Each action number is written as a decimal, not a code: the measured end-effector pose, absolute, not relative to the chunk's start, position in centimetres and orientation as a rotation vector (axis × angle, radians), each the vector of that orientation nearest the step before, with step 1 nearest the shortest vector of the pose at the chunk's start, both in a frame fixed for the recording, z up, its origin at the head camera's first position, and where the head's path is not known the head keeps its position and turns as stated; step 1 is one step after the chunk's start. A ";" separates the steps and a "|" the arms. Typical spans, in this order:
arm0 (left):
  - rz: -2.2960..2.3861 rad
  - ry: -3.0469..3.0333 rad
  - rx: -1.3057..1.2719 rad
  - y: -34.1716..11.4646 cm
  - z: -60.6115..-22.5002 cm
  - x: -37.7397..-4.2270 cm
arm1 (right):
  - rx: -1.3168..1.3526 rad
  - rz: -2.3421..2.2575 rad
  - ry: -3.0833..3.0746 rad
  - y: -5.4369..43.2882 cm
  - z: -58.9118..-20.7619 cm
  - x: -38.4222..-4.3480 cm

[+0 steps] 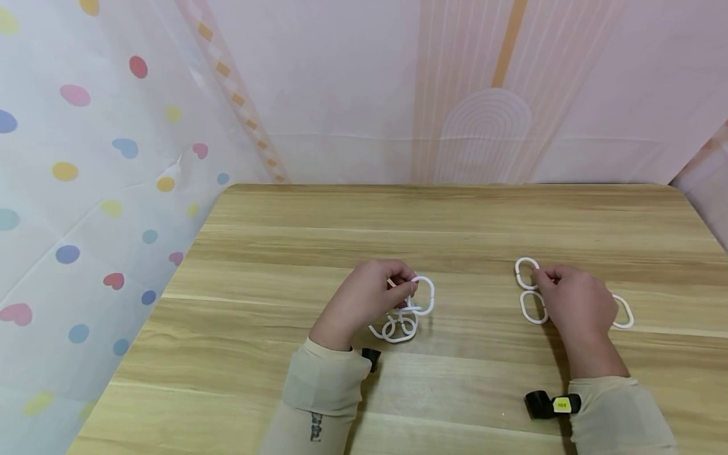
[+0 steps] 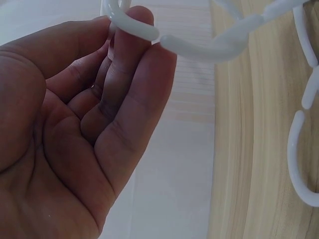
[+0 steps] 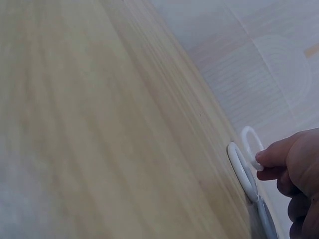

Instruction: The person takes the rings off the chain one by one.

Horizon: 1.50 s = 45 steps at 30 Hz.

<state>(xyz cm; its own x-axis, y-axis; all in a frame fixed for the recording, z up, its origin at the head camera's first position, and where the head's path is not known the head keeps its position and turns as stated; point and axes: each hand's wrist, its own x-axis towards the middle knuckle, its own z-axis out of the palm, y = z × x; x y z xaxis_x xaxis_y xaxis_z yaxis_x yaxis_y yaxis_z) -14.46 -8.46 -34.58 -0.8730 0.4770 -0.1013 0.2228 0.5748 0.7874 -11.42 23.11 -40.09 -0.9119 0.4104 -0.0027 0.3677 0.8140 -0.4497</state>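
Note:
My left hand (image 1: pixel 375 294) pinches a white plastic chain link (image 1: pixel 433 295) between thumb and fingertips. Other white links (image 1: pixel 400 340) hang joined below it and bunch up near the tabletop. Seen from the left wrist, the held link (image 2: pixel 192 50) has a small gap in its side. Over on the right, my right hand (image 1: pixel 580 306) pinches a separate white link (image 1: pixel 518 274), lifted off the wood in the right wrist view. Just below it lies another loose link (image 1: pixel 522 308). One more link (image 1: pixel 629 311) shows past the right side of that hand, partly hidden.
The wooden table (image 1: pixel 455 221) runs back to a patterned curtain (image 1: pixel 352 82). A dotted curtain (image 1: pixel 114 208) hangs along its left side. A black wrist camera (image 1: pixel 540 404) is strapped at the right sleeve, another black device (image 1: pixel 371 359) at the left.

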 end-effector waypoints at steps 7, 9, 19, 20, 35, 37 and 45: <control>1.173 2.516 0.575 -8.5 -34.6 -14.5 | -0.641 0.701 -2.939 23.1 -40.2 -11.5; 1.174 2.514 0.577 -8.6 -34.6 -14.5 | -0.644 0.701 -2.942 23.1 -40.2 -11.5; 1.140 2.532 0.574 -8.7 -34.6 -14.5 | -0.651 0.723 -2.930 23.0 -40.3 -11.6; 1.139 2.533 0.577 -8.7 -34.7 -14.5 | -0.650 0.723 -2.932 23.0 -40.2 -11.6; 1.101 2.565 0.595 -8.7 -34.8 -14.6 | -0.657 0.732 -2.945 22.8 -40.2 -11.5; 1.102 2.564 0.591 -8.7 -34.7 -14.6 | -0.650 0.731 -2.943 22.8 -40.2 -11.5; 1.117 2.553 0.584 -8.7 -34.8 -14.6 | -0.640 0.744 -2.940 22.7 -40.2 -11.4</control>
<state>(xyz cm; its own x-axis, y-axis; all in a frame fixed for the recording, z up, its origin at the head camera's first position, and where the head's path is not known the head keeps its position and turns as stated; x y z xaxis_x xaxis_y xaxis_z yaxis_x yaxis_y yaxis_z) -14.58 -8.70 -34.79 -0.8745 0.4740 -0.1026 0.2463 0.6162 0.7481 -11.45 22.75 -40.22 -0.9139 0.4016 -0.0591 0.3813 0.7995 -0.4641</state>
